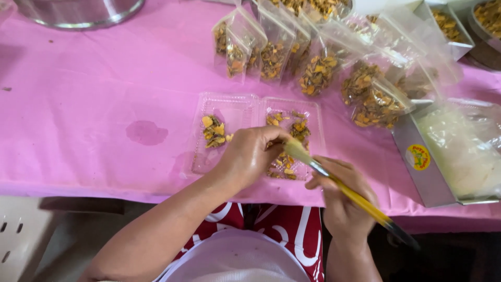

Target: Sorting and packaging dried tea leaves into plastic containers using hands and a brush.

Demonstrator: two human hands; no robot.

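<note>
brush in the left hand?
No, the right hand holds the yellow-handled brush, while the left hand rests on the open clear plastic tray.

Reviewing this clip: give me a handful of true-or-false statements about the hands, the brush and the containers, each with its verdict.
1. The right hand holds a brush with a yellow handle. True.
2. The open clear clamshell tray lies on a green cloth. False: it lies on a pink tablecloth.
3. The left hand rests over the tray's right half, among the yellow-brown pieces. True.
4. The tray's left half is bare. False: it holds a small heap of pieces.
5. Filled clear bags stand in a row beyond the tray. True.
6. The metal box at the right holds the same yellow-brown pieces. False: it holds something whitish and translucent.
</note>
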